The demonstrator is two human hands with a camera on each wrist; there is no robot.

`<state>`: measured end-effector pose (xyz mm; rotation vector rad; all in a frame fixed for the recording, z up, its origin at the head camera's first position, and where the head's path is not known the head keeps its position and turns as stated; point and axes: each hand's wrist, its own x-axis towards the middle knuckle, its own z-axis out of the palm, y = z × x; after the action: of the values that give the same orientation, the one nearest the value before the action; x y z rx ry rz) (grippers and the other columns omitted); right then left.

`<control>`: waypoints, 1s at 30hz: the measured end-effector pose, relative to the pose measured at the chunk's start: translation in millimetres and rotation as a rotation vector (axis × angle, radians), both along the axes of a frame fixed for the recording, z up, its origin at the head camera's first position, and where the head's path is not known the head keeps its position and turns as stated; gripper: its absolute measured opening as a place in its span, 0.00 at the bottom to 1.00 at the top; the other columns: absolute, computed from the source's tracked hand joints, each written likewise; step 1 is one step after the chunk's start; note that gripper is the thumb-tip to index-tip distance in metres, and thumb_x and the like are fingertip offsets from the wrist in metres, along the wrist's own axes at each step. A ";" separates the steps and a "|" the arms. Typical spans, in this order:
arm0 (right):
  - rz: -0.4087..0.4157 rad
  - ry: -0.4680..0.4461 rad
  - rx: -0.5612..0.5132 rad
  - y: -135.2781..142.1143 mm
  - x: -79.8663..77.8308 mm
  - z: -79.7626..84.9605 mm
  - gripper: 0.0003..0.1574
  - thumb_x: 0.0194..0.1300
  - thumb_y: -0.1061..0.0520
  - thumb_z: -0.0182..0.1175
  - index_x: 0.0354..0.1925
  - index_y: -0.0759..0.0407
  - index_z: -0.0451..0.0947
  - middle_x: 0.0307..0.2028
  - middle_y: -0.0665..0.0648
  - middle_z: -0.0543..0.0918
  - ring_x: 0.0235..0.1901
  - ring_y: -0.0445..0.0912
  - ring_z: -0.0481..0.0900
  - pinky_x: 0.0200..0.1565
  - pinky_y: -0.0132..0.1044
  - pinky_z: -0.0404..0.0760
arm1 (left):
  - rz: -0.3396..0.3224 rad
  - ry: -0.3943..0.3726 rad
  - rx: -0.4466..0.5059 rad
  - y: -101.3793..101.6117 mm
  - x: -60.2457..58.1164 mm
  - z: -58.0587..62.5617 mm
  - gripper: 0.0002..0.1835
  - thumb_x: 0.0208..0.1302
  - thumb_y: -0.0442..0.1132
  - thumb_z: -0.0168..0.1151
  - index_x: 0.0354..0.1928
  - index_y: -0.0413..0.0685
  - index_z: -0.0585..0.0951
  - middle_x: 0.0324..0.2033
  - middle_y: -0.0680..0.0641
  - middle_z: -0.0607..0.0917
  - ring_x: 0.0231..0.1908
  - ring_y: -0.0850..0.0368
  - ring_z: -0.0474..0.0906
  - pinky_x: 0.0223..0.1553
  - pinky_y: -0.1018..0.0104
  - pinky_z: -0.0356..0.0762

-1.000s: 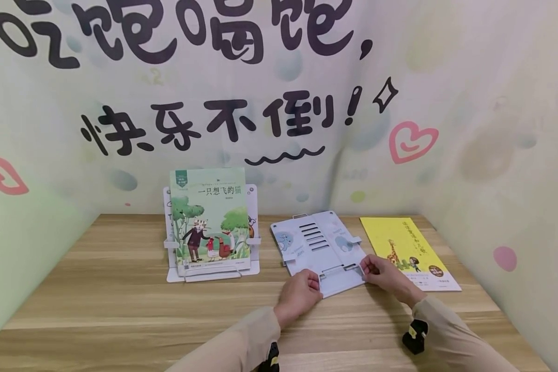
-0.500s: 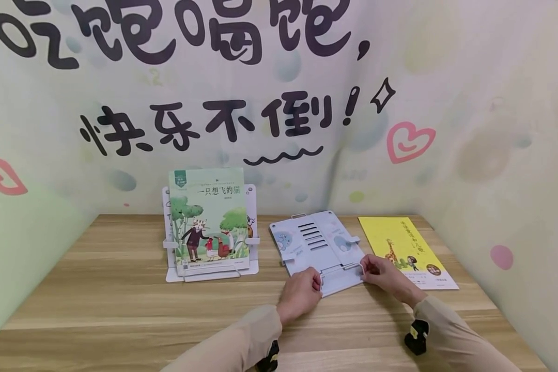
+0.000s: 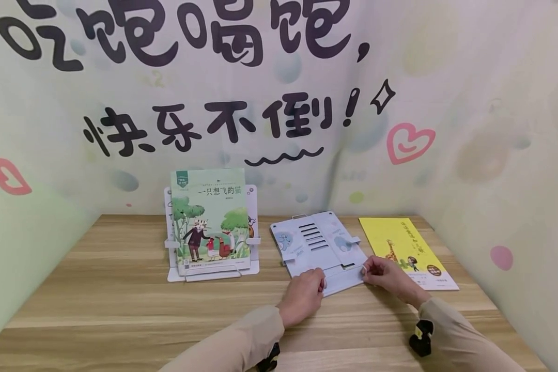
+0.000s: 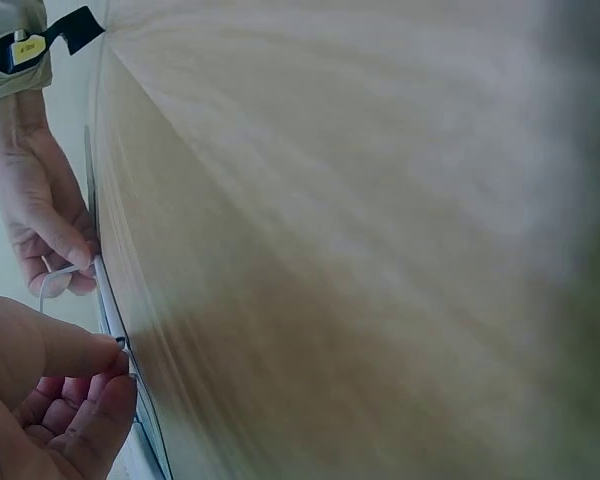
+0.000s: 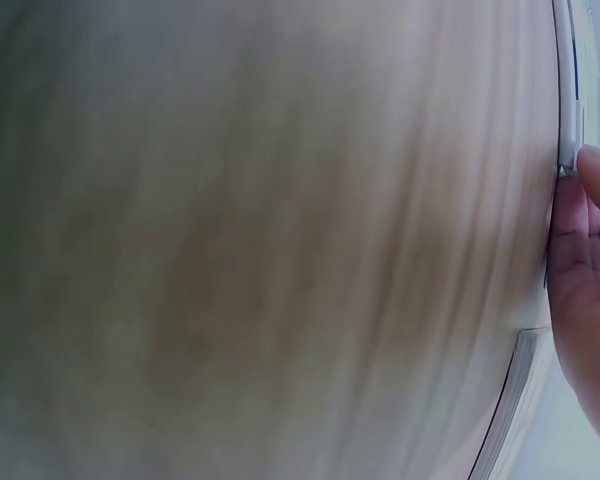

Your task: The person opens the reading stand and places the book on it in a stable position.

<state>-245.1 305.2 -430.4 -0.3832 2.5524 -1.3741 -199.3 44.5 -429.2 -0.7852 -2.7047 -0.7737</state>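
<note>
A pale blue and white book stand (image 3: 299, 261) lies folded flat on the table in the head view, with slots and small cartoon prints on its face. My left hand (image 3: 302, 295) pinches at the near-left part of it. On the near-right corner, my right hand (image 3: 392, 279) pinches one end of a thin white wire holder (image 4: 48, 285), which shows as a bent loop in the left wrist view. Curled fingers hide what the left fingertips hold exactly. In the right wrist view the thumb and forefinger (image 5: 572, 210) meet at the stand's edge.
On the left a second white stand (image 3: 174, 274) holds an upright green picture book (image 3: 214, 217). A yellow book (image 3: 386, 235) lies flat right of the hands. Behind the wooden table (image 3: 121, 320) hangs a printed cloth (image 3: 269, 181).
The left hand has shifted slightly right. Along the stand's near end, the left part of the dark slot is no longer seen. The stand and the books stay in place.
</note>
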 end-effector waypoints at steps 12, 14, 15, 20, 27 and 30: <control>0.004 -0.028 -0.051 2.3 -2.2 2.1 0.12 0.58 0.66 0.63 0.33 0.70 0.68 0.34 0.56 0.76 0.33 0.40 0.71 0.33 0.27 0.74 | -0.033 0.087 -0.083 1.7 0.3 -2.2 0.10 0.51 0.30 0.65 0.27 0.50 0.73 0.22 0.55 0.74 0.24 0.64 0.70 0.24 0.74 0.66; 0.012 -0.032 -0.050 2.2 -2.1 2.3 0.12 0.58 0.66 0.63 0.33 0.71 0.68 0.34 0.56 0.76 0.33 0.41 0.71 0.33 0.28 0.74 | -0.041 0.116 -0.100 1.6 0.9 -2.5 0.10 0.51 0.30 0.65 0.28 0.50 0.73 0.23 0.55 0.75 0.25 0.63 0.72 0.23 0.73 0.67; 0.017 -0.029 -0.050 2.0 -1.8 2.2 0.12 0.58 0.66 0.63 0.32 0.71 0.68 0.35 0.57 0.77 0.33 0.40 0.71 0.33 0.28 0.74 | -0.044 0.130 -0.106 1.6 1.3 -2.7 0.10 0.51 0.30 0.64 0.28 0.49 0.73 0.23 0.54 0.75 0.25 0.62 0.72 0.23 0.73 0.68; 0.032 -0.004 -0.044 2.7 -0.8 3.6 0.11 0.57 0.69 0.62 0.31 0.71 0.68 0.38 0.61 0.79 0.34 0.39 0.73 0.32 0.28 0.75 | -0.048 0.191 -0.130 3.1 2.8 -2.4 0.10 0.51 0.29 0.64 0.28 0.49 0.72 0.23 0.54 0.76 0.24 0.61 0.74 0.21 0.73 0.68; 0.031 0.005 -0.044 2.1 0.2 3.1 0.11 0.57 0.69 0.62 0.31 0.71 0.68 0.39 0.63 0.80 0.35 0.38 0.74 0.35 0.27 0.76 | -0.055 0.195 -0.126 3.1 2.0 -2.9 0.09 0.51 0.29 0.64 0.28 0.49 0.73 0.23 0.54 0.76 0.22 0.62 0.72 0.20 0.73 0.68; 0.034 0.001 -0.027 0.2 1.3 3.5 0.10 0.58 0.68 0.62 0.31 0.70 0.69 0.38 0.61 0.80 0.35 0.39 0.73 0.35 0.27 0.74 | -0.081 0.112 -0.028 -0.4 -0.5 -4.9 0.10 0.49 0.28 0.64 0.26 0.48 0.74 0.21 0.55 0.76 0.23 0.65 0.69 0.22 0.77 0.66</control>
<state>-243.8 305.5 -426.9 -0.4306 2.5186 -1.3982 -199.8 44.1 -434.1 -0.9216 -2.6036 -0.6878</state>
